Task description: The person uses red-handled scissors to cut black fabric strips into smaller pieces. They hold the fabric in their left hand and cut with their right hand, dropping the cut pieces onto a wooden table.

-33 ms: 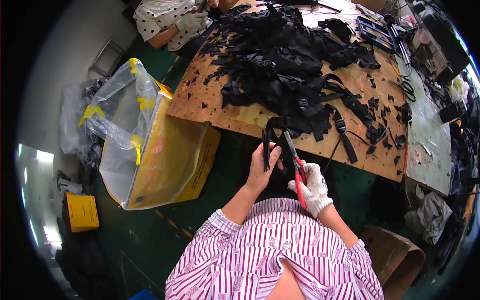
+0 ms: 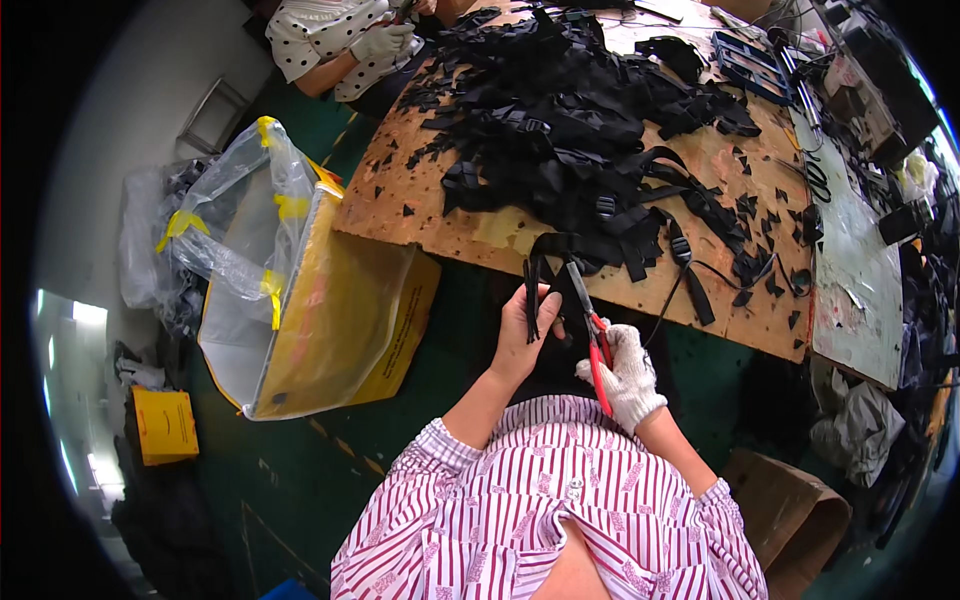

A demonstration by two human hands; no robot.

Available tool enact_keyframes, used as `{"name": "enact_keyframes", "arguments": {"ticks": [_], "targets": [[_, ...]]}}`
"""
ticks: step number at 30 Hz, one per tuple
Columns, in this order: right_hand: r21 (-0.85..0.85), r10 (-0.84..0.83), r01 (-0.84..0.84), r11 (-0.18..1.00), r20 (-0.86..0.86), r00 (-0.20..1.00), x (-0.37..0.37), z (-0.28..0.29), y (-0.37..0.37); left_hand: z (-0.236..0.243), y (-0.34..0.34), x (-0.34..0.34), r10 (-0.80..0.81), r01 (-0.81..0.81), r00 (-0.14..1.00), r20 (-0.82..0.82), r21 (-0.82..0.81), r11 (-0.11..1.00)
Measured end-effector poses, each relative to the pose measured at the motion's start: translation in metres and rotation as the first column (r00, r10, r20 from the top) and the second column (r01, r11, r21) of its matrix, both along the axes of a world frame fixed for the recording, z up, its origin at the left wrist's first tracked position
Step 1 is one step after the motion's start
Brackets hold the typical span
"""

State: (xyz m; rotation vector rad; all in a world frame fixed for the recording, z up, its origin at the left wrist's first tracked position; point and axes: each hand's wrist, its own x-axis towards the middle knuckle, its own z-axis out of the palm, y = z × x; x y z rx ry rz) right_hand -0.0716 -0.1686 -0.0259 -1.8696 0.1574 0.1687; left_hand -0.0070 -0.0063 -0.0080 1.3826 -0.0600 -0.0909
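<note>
My left hand (image 2: pixel 521 322), bare, pinches black webbing straps (image 2: pixel 533 300) just off the front edge of the table. A length of black strap runs from there up to the pile on the tabletop. My right hand (image 2: pixel 627 375) wears a white knit glove and grips red-handled scissors (image 2: pixel 600 365). Their grey blades point up and to the left, close beside the straps; whether they touch is hard to see. Beyond both hands lies a large heap of black straps (image 2: pixel 560 120), with plastic buckles (image 2: pixel 605 206) among them.
Small black offcuts lie scattered over the wooden table (image 2: pixel 385 215). To the left stands a yellow carton (image 2: pixel 400 345) with a clear plastic liner. A co-worker's gloved hand (image 2: pixel 385 42) is at the far left. An open cardboard box (image 2: pixel 780 510) sits at lower right.
</note>
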Motion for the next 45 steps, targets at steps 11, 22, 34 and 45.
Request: {"name": "enact_keyframes", "arguments": {"ticks": [11, 22, 34, 45], "targets": [[0.301, -0.048, 0.068, 0.951, -0.073, 0.996, 0.012, 0.016, -0.004, -0.003, 0.004, -0.011, -0.060, 0.061, 0.996, -0.065, 0.025, 0.998], [-0.160, 0.111, -0.129, 0.979, -0.115, 0.987, -0.004, 0.030, -0.020, 0.011, 0.012, 0.006, -0.017, 0.017, 1.000, 0.005, -0.176, 0.984], [-0.234, 0.105, -0.123, 0.965, -0.089, 0.991, 0.007, 0.042, -0.009, 0.007, 0.009, 0.001, -0.114, 0.114, 0.993, -0.008, -0.014, 0.993], [-0.036, 0.036, -0.040, 0.999, -0.103, 0.994, 0.001, 0.015, -0.002, 0.006, 0.016, 0.004, -0.105, 0.097, 0.992, 0.064, 0.117, 0.988]]}}
